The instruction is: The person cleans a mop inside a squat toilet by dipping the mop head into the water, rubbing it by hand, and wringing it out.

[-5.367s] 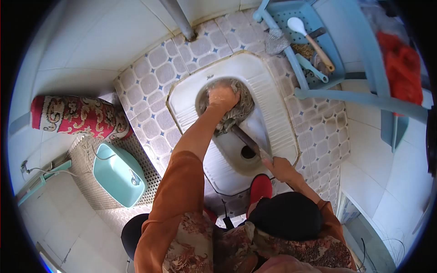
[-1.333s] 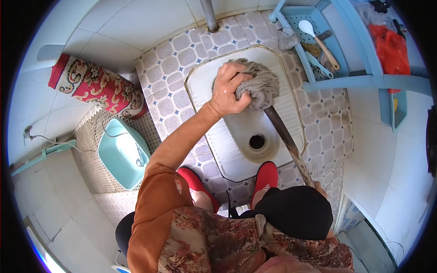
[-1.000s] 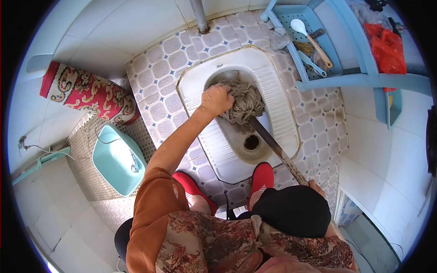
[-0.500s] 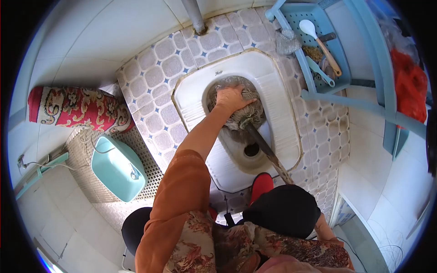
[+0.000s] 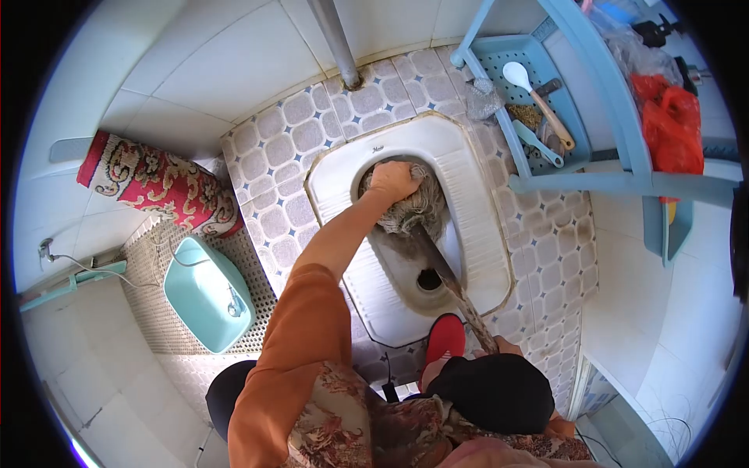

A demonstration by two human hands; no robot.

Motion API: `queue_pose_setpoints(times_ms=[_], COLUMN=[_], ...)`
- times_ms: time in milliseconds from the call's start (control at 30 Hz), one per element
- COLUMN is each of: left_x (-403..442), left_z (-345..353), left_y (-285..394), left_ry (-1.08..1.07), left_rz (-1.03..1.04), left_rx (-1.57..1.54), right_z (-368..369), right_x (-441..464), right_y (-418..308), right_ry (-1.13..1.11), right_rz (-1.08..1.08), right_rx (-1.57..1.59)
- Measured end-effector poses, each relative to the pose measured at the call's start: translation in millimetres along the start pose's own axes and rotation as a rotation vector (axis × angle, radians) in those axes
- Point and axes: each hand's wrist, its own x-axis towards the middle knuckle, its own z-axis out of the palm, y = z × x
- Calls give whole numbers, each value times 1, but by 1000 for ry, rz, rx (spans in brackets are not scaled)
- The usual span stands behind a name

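Observation:
A grey string mop (image 5: 425,209) lies in the back of the white squat toilet (image 5: 488,234), its strands bunched in the bowl. My left hand (image 5: 395,181) presses into the mop head, fingers curled into the strands. The dark, worn mop handle (image 5: 449,277) slants over the drain hole (image 5: 428,279) toward my right knee. At the handle's near end is my right hand (image 5: 509,345), closed around it, mostly hidden behind my knee. A red shoe (image 5: 445,340) stands at the toilet's front edge.
On the left, a turquoise basin (image 5: 207,292) holds a shower head, beside a rolled red patterned rug (image 5: 164,183). A blue shelf rack (image 5: 538,183) with brushes and scoops stands right. A grey pipe (image 5: 335,43) meets the tiled floor behind the toilet.
My left hand's fingers, spread over the mop head before, are now curled into the strands. My right hand has come into view at the handle's end. The view has shifted slightly.

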Motion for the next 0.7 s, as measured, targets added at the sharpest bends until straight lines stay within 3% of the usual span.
queue_pose_setpoints(times_ms=[100, 200, 300, 467, 567, 700], left_x=[-27, -47, -67, -96, -105, -101], left_z=[-35, -56, -87, -125, -111, -53], left_y=[8, 12, 18, 26, 12, -22], left_ry=[128, 455, 799, 1030, 828, 366], left_rz=[49, 199, 440, 657, 645, 460], left_rx=[-28, -60, -109, -69, -56, -179], right_z=[19, 26, 20, 9, 8, 16], right_x=[0, -2, -18, -20, -7, 2], right_y=[19, 34, 31, 22, 17, 18], right_ry=[-12, 18, 194, 242, 308, 261], right_rz=[82, 66, -13, -89, -120, -25], right_rx=[59, 55, 99, 65, -30, -95])
